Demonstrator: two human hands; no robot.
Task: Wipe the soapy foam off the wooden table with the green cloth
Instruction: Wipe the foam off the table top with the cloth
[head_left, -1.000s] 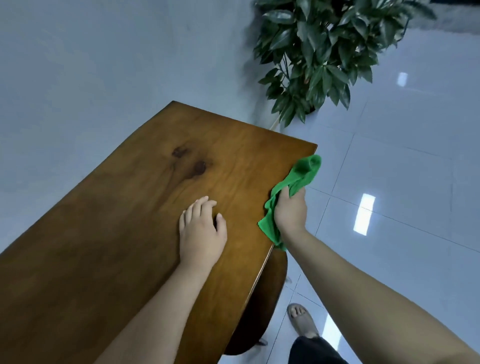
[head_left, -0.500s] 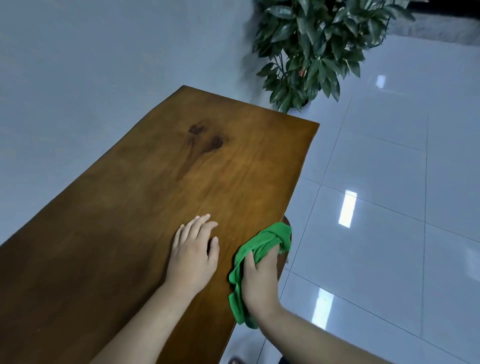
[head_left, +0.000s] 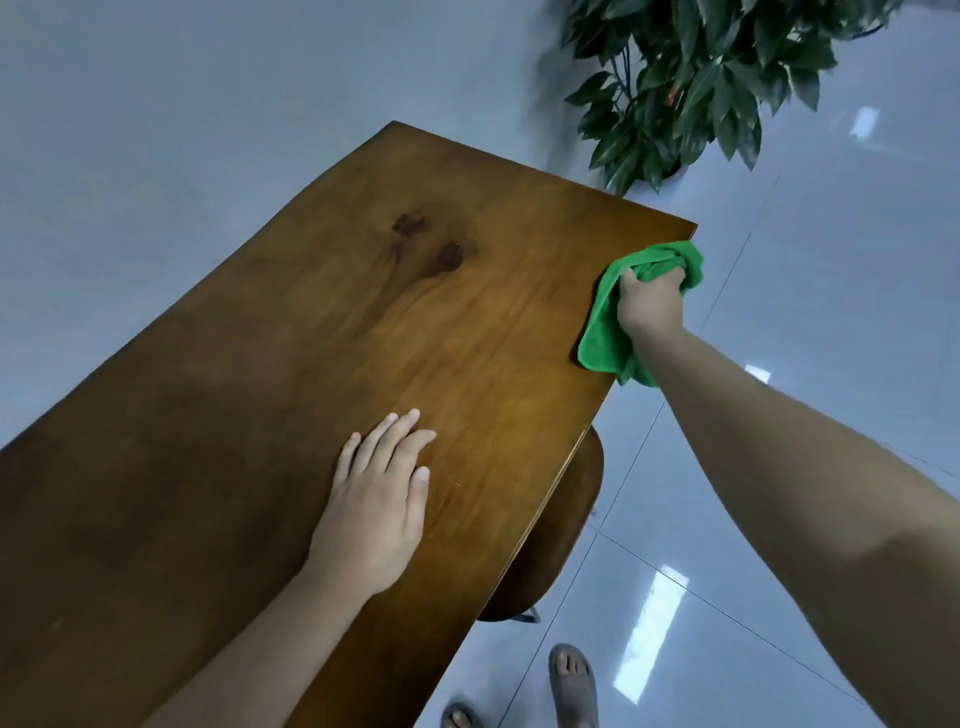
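I'm bracing my left hand (head_left: 374, 514), flat and unclenched, near the near right edge of the brown wooden table (head_left: 260, 415). My right hand (head_left: 649, 304) is gripping the crumpled green cloth (head_left: 602, 338) at the far right corner; best dragging it firmly along that edge. No foam showing; leafy potted plant (head_left: 701, 88) and glossy tiled floor (head_left: 831, 312) beyond.

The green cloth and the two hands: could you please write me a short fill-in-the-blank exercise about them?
1. The green cloth is bunched in the ____ hand.
2. The left hand lies ____ on the wooden table, fingers together, holding nothing.
3. The cloth sits at the table's ____ edge, near the far corner.
4. Beyond that corner stands a leafy ____.

Missing words: right; flat; right; plant
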